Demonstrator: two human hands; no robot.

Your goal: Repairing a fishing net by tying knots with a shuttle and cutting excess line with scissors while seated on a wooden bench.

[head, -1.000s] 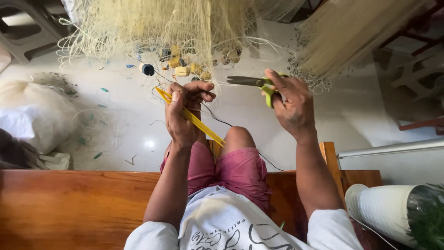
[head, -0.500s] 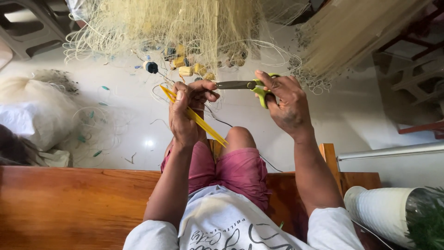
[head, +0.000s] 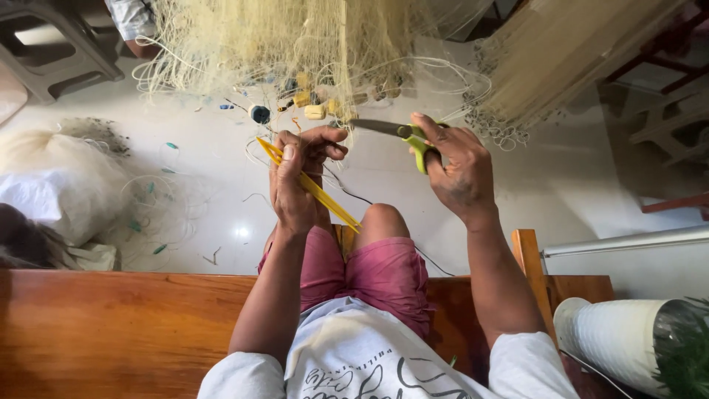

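My left hand (head: 299, 177) grips a long yellow netting needle (head: 314, 191) that slants down toward my knee, and its fingers pinch thin twine. My right hand (head: 458, 166) holds green-handled scissors (head: 395, 131) with the blades pointing left, their tips close to my left fingers. Above both hands hangs a pale yellow fishing net (head: 295, 41) with several small yellow floats (head: 314, 111) along its lower edge.
I sit on a wooden bench (head: 111, 332) over a white tiled floor (head: 192, 214). A heap of white net (head: 59, 185) lies at the left. A white spool (head: 620, 343) stands at the lower right, and another net bundle (head: 569, 52) hangs at the upper right.
My right hand has brought the scissors left and slightly down, so the blade tips now sit close to my left fingers. The left hand stays almost in place.
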